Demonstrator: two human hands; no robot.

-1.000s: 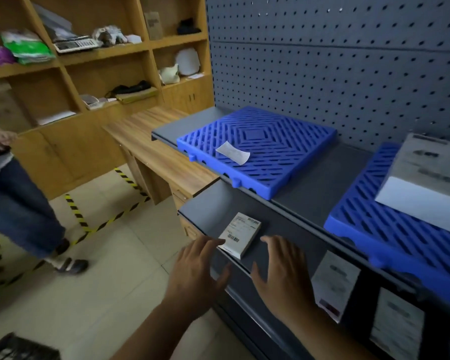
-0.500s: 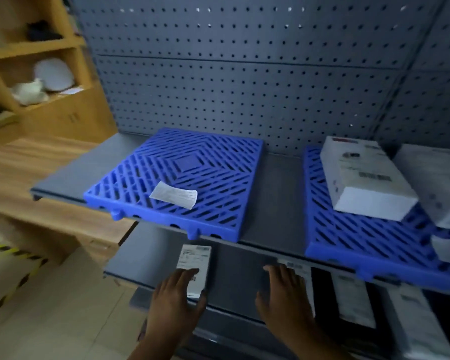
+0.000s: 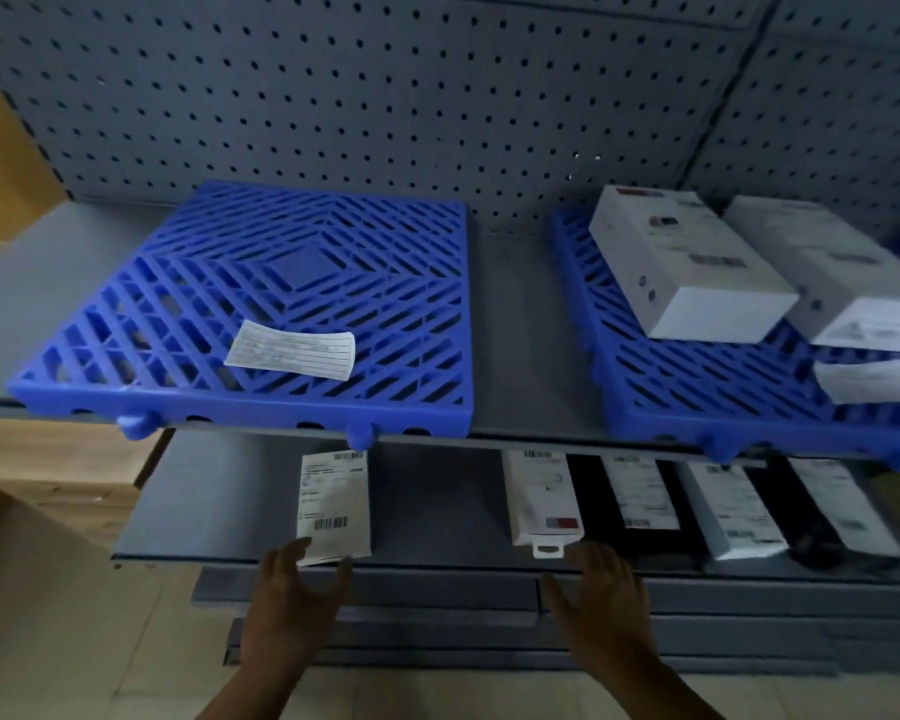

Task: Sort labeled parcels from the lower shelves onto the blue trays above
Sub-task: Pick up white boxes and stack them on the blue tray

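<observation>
A small white labeled parcel (image 3: pixel 333 504) lies flat on the grey lower shelf (image 3: pixel 219 511). My left hand (image 3: pixel 294 595) is open, its fingertips at the parcel's near edge. My right hand (image 3: pixel 601 600) is open just below a white parcel with a hang tab (image 3: pixel 541 498). Several more labeled parcels (image 3: pixel 728 504) lie in a row to the right. On the upper shelf the left blue tray (image 3: pixel 126 324) holds only a paper slip (image 3: pixel 292 349). The right blue tray (image 3: pixel 661 387) carries white boxes (image 3: pixel 681 270).
A grey pegboard wall (image 3: pixel 437 96) backs the shelves. Lower grey shelf edges (image 3: pixel 437 610) stick out beneath my hands. A wooden desk (image 3: pixel 37 459) stands at the left, with pale tiled floor (image 3: pixel 100 667) below.
The view has swung right and closer to the shelves. Both hands have dropped toward the lower shelf's front edge, the left one now touching only the small parcel's near end.
</observation>
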